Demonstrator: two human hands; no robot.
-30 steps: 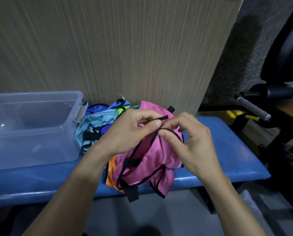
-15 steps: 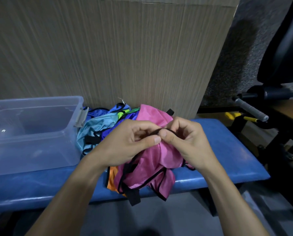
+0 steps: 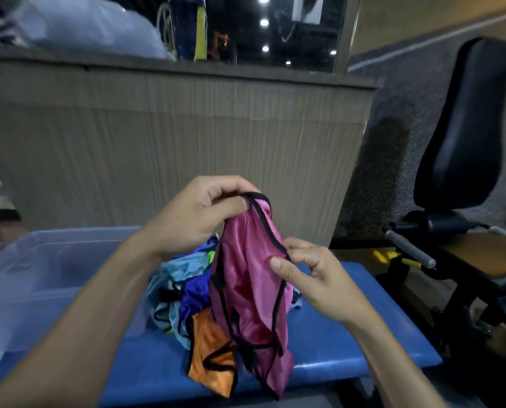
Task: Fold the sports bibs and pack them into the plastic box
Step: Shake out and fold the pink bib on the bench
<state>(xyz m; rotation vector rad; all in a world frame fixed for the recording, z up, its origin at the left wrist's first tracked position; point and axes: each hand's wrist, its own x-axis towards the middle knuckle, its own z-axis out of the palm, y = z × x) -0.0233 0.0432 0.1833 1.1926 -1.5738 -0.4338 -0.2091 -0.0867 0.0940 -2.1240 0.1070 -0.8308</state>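
Pink bib [image 3: 245,278] lifted clear of pile, black trim pinched by left hand [image 3: 198,216] above, right hand [image 3: 313,278] lower. Best: slide pinches to corners, shake flat before folding. Plastic box [image 3: 40,278] left of left forearm.

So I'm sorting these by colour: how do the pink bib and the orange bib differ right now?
The pink bib is lifted, pinched by the left hand and right hand; the orange bib lies untouched on the bench. Pink hangs long; orange is crumpled. Both are shiny with black trim.
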